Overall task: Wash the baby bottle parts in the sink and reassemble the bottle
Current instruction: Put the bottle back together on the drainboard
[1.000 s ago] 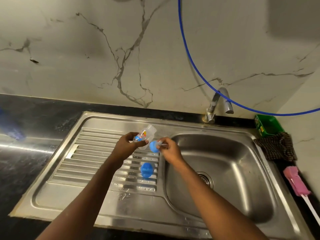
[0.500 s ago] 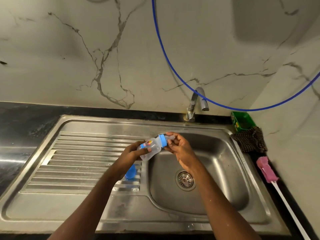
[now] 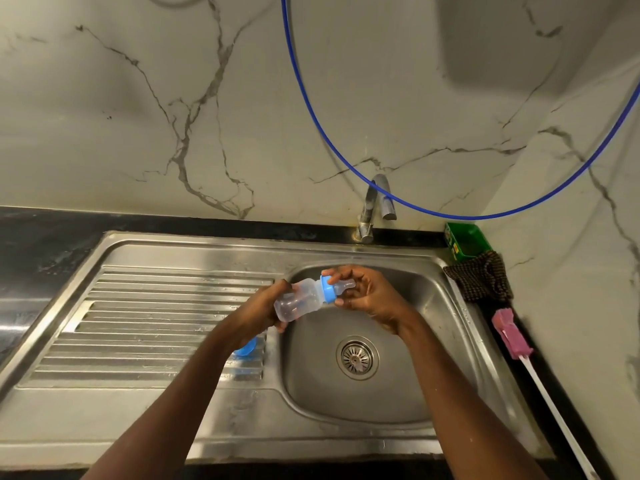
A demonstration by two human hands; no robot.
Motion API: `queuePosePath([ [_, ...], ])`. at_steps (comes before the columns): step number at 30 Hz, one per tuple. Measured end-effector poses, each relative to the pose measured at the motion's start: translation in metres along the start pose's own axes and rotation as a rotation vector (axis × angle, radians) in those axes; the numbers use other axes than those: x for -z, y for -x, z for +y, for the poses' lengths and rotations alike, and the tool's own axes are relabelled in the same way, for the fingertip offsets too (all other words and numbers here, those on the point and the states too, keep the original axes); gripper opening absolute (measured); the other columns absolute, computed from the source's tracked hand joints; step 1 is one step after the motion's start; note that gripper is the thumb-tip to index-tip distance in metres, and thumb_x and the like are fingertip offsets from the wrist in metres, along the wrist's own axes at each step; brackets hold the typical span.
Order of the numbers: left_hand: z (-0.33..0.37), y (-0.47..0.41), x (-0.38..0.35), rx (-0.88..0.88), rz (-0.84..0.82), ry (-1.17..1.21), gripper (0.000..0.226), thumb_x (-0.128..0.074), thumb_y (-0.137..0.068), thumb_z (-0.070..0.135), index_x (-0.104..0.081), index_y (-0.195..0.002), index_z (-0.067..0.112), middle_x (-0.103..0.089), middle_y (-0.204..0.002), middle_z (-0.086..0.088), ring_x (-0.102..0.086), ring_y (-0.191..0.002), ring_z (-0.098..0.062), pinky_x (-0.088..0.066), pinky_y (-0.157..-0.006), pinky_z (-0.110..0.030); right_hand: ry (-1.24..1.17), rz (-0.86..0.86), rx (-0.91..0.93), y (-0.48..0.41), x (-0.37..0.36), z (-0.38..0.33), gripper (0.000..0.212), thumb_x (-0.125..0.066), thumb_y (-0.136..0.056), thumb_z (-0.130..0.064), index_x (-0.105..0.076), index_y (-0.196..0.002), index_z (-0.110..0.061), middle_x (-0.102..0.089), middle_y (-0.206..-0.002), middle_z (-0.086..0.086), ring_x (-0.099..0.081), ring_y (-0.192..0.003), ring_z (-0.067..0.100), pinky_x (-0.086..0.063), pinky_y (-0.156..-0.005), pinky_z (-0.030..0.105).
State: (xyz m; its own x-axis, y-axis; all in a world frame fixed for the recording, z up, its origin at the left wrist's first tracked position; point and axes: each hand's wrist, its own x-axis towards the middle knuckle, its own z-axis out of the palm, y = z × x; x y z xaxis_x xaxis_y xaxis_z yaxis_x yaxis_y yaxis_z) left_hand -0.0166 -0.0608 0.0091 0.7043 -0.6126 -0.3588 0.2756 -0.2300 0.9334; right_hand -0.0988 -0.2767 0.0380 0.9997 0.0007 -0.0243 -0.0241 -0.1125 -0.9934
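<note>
Above the left rim of the sink basin, the bottle is gripped at its base by the left hand and its collar pinched by the right hand; reassembly is judged nearly done, the cap on the drainboard not yet fitted.

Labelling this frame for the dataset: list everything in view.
counter: 1, black, around sink
sink: 1, steel, set in counter
drain: 1, steel, sink floor
tap: 1, steel, behind sink
wall: 1, pale marble, behind counter
hose: 1, blue, looped on wall
box: 1, green, right rear corner
cloth: 1, dark checked, beside box
brush: 1, pink head, right of sink
cap: 1, blue, on sink's ribbed side, partly hidden
bottle: 1, clear, held over sink
collar: 1, blue, on bottle neck
nipple: 1, clear, in collar
left hand: 1, grips bottle
right hand: 1, pinches collar
</note>
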Motion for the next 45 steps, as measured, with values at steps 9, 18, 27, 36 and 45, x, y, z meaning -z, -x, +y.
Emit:
queuePosePath([
  [9, 0.009, 0.005, -0.001, 0.023, -0.027, 0.023, 0.043, -0.045, -0.089, 0.054, -0.06, -0.104, 0.016, -0.067, -0.085, -0.011, -0.06, -0.063, -0.013, -0.047, -0.059, -0.026, 0.051, -0.032, -0.006, 0.002, 0.002, 0.005, 0.037, -0.068, -0.082, -0.001, -0.058, -0.117, -0.009, -0.063, -0.119, 0.008, -0.063, -0.109, 0.022, -0.054, -0.09, 0.031],
  [18, 0.009, 0.007, -0.001, -0.005, -0.05, -0.012, 0.054, -0.049, -0.087, 0.061, -0.06, -0.113, 0.015, -0.067, -0.091, -0.015, -0.062, -0.068, -0.015, -0.049, -0.059, -0.026, 0.082, -0.006, 0.031, 0.003, 0.003, 0.006, 0.034, -0.075, -0.075, 0.0, -0.066, -0.107, -0.008, -0.067, -0.116, 0.006, -0.065, -0.106, 0.02, -0.055, -0.088, 0.034],
  [27, 0.012, 0.007, -0.012, -0.143, -0.174, -0.356, 0.031, -0.081, -0.076, 0.03, -0.068, -0.104, 0.032, -0.073, -0.098, 0.004, -0.069, -0.092, -0.012, -0.054, -0.08, -0.021, 0.427, 0.273, -0.331, 0.001, -0.017, -0.008, 0.066, -0.052, -0.079, -0.071, -0.065, -0.07, -0.006, -0.061, -0.052, 0.007, -0.056, -0.044, 0.016, -0.048, -0.048, 0.024],
  [36, 0.011, 0.007, -0.019, -0.14, -0.146, -0.229, 0.02, -0.071, -0.085, 0.016, -0.067, -0.104, 0.022, -0.072, -0.09, 0.007, -0.068, -0.082, -0.001, -0.052, -0.071, -0.015, 0.029, 0.174, -0.296, 0.008, -0.009, 0.001, 0.03, -0.054, -0.091, -0.045, -0.065, -0.112, -0.026, -0.068, -0.109, 0.001, -0.064, -0.1, 0.02, -0.051, -0.081, 0.036],
  [45, 0.012, 0.002, -0.026, -0.24, -0.063, -0.243, 0.027, -0.076, -0.081, 0.018, -0.067, -0.105, 0.028, -0.074, -0.092, 0.013, -0.068, -0.088, -0.001, -0.05, -0.074, -0.011, -0.013, 0.332, -0.234, -0.001, -0.035, 0.001, 0.04, -0.059, -0.083, -0.056, -0.06, -0.101, -0.02, -0.064, -0.097, -0.001, -0.063, -0.093, 0.015, -0.051, -0.075, 0.025],
])
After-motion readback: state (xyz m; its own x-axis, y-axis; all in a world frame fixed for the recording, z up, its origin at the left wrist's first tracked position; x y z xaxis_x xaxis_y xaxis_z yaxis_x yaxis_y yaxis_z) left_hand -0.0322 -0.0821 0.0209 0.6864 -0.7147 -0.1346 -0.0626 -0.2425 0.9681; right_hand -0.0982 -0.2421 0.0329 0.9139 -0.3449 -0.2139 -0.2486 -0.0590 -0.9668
